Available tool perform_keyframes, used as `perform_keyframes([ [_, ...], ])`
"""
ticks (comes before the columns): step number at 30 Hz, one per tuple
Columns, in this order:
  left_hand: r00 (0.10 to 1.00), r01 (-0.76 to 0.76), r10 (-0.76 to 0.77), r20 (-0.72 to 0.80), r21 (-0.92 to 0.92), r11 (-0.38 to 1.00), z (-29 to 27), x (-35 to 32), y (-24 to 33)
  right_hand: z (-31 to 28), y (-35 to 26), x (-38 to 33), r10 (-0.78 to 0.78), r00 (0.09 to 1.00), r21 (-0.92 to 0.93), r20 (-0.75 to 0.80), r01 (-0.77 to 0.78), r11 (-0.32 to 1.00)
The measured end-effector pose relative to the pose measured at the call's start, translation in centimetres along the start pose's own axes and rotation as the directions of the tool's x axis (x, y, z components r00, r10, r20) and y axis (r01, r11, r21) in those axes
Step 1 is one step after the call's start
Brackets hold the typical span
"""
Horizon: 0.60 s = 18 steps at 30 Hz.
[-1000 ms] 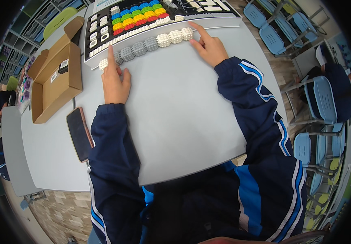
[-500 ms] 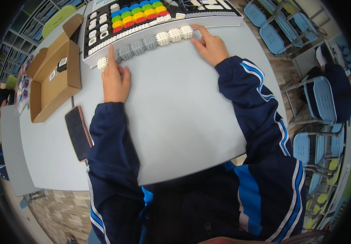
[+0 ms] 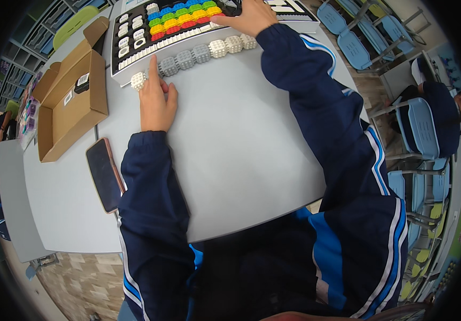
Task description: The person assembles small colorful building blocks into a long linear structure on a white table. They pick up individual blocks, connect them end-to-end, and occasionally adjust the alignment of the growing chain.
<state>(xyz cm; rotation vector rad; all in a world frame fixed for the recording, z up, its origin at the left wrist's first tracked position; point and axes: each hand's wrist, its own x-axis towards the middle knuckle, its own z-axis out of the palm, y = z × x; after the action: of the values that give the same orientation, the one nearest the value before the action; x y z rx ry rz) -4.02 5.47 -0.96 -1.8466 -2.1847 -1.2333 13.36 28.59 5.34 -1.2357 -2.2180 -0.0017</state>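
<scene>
A row of studded cubes lies along the front of the kit tray (image 3: 153,60): white cubes (image 3: 233,44) at its right, grey cubes (image 3: 185,60) in the middle and a white cube (image 3: 138,81) at its left end. Beside that end cube is my left hand (image 3: 157,104), index finger stretched out along the row and thumb apart; it covers part of the row. My right hand (image 3: 252,18) reaches over the tray, thumb spread out by the red blocks (image 3: 187,24). Its other fingertips are partly hidden, and nothing shows in its grip.
In the tray sit blue, green and yellow blocks (image 3: 179,23) and white pieces (image 3: 124,40). Left of it stands an open cardboard box (image 3: 75,115). A phone (image 3: 103,174) lies beside my left sleeve. Blue chairs (image 3: 420,128) and a seated person are off to the right.
My right hand has left the right end of the cube row and moved up and left over the tray. My left hand stays near the left end cube.
</scene>
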Motion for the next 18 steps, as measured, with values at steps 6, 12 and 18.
perform_keyframes([
  [6,1.000,-0.021,0.020,-0.006,-0.032,0.999,0.2,-0.1,-0.5,-1.7,-3.5,0.9,0.130,0.953,0.049,0.275,-0.149,0.988],
  [12,0.999,-0.041,0.041,0.000,-0.044,0.998,0.3,-0.1,-0.5,-0.1,-2.9,1.8,0.131,0.969,0.091,0.210,-0.153,0.984],
  [18,0.995,-0.090,0.090,-0.050,0.011,0.996,0.4,-0.4,-1.2,-0.3,-3.9,2.9,0.057,0.918,0.055,0.392,-0.086,0.995],
])
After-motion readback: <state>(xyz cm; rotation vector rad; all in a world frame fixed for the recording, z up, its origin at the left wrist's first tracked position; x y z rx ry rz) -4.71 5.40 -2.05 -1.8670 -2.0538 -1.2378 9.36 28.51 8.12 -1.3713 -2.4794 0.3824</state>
